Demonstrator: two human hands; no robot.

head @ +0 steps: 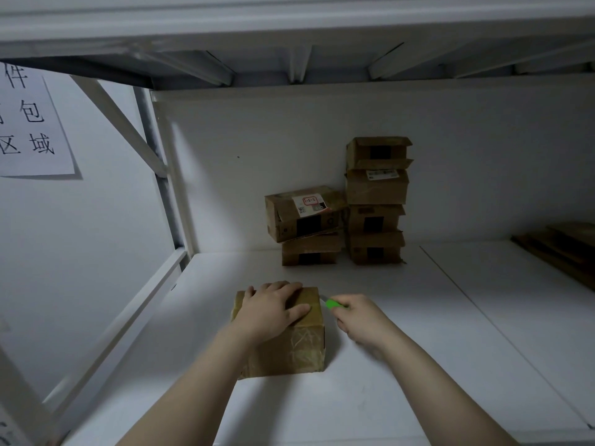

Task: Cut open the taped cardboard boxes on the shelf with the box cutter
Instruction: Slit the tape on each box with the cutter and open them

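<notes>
The white shelf [402,365] bears a taped box [299,352], two box stacks [375,188] behind it, dark flat pieces [560,249] at right.

Wall sign [32,123] w/ chars 件, 包, 区域.

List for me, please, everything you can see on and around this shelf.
front box: one, brown and taped, on the near part of the shelf, under the left hand.
box cutter: one, green, in the right hand, blade by the front box's upper right edge.
stacked boxes: six as far as I can tell, brown, in two stacks at the back wall, two on the left and four on the right.
paper sign: one, white with black characters, on the left wall.
flat boards: count unclear, dark brown, far right.
shelf: one, white.
left hand: flat on the front box.
right hand: grips the box cutter.
</notes>
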